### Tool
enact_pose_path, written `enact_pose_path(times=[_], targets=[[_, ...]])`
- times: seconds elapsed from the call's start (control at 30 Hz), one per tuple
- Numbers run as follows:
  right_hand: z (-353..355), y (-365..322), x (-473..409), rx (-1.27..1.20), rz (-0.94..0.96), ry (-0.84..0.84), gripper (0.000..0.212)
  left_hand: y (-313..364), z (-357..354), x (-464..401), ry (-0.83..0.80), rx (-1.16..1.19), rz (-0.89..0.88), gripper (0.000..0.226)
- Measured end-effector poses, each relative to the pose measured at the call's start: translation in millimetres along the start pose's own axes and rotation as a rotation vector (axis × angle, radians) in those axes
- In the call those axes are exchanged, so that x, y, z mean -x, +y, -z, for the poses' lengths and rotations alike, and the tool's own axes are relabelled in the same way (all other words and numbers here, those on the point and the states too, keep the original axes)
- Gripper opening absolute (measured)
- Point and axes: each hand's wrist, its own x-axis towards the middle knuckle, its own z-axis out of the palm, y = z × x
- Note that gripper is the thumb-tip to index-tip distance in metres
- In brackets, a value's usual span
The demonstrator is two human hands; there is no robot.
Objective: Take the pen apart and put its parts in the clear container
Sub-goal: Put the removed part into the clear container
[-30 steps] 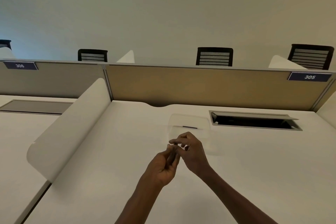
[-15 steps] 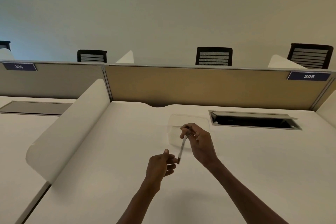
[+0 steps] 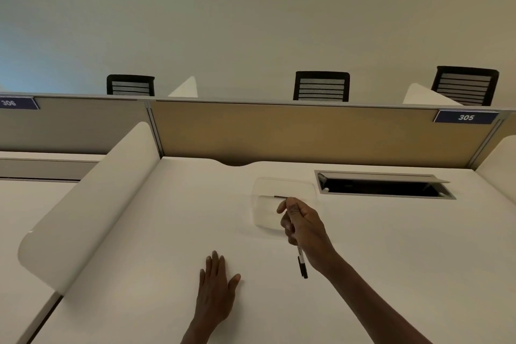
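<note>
My right hand (image 3: 304, 227) holds a thin pen part (image 3: 301, 262), clear at the top with a black lower end that points down toward me. The hand hovers over the near right edge of the clear container (image 3: 265, 190), which stands on the white desk (image 3: 139, 232). A small dark pen piece (image 3: 280, 196) lies inside the container near its back. My left hand (image 3: 216, 285) rests flat on the desk, palm down, fingers apart, holding nothing.
An open cable hatch (image 3: 382, 187) is set into the desk right of the container. A white curved divider (image 3: 83, 198) runs along the left side. A tan partition (image 3: 293, 134) closes the back, with black chairs (image 3: 321, 86) behind it.
The hands were together on the pen, then parted. My right hand pulled the pen part away and now holds it by the container; my left hand dropped flat onto the desk.
</note>
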Motion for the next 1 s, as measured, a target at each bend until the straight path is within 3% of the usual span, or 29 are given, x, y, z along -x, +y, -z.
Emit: enact_pose_path(times=[0.1,0.23,0.4,0.63,0.83,1.0], targets=[[-3.0,-3.7,1.1,0.001,-0.014,-0.035,0.038,-5.4,-8.0,2.5,0.015,-0.128,-0.022,0.077],[-12.8,-8.0,-0.1,0.045,-0.103,0.0,0.059,-3.4,-10.5,4.1,0.041,-0.186,-0.02,0.078],[-23.5,-11.3,-2.7,-0.09,-0.158,0.053,0.066,-2.6,-10.1,6.1,0.05,-0.19,-0.029,0.079],[-27.6,-12.3,-4.7,-0.255,-0.203,0.049,0.056,-2.6,-9.8,8.3,0.051,-0.201,-0.026,0.079],[-33.7,-17.8,-3.1,-0.125,-0.075,0.102,0.045,-2.1,-9.7,7.6,0.053,-0.18,-0.033,0.08],[-36.5,-12.5,-1.0,-0.024,-0.029,0.124,0.053,-1.7,-9.1,7.8,0.051,-0.183,-0.03,0.08]])
